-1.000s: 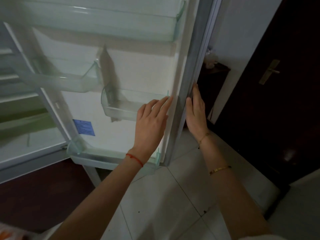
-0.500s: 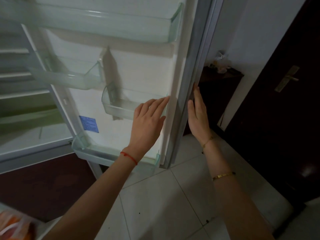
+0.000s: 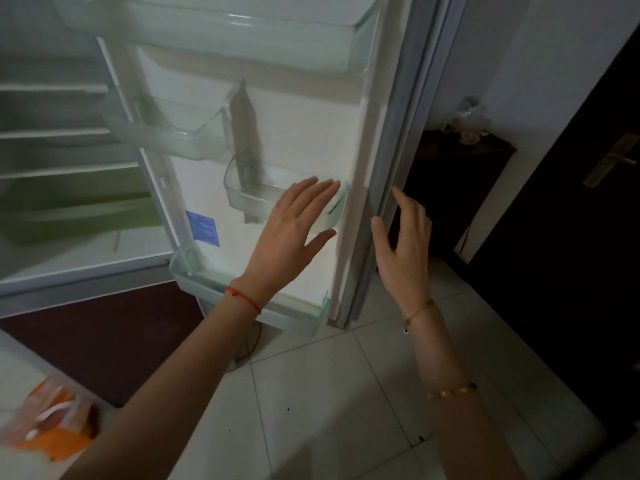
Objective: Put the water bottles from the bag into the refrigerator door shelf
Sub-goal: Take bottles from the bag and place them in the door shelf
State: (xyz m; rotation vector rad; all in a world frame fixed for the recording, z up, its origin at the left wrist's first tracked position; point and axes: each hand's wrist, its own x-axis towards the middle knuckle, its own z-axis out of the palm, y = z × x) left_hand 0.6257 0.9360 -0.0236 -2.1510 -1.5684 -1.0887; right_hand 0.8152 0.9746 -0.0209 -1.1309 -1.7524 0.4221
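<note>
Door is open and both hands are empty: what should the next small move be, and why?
Probably reach the left hand down to the orange bag at lower left: the door shelves hold no bottles, and neither it nor the right hand holds one.

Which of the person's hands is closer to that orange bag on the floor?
The left. The left hand is raised before the open fridge door, up and right of the orange bag. The right hand is farther right, beside the door's edge.
</note>
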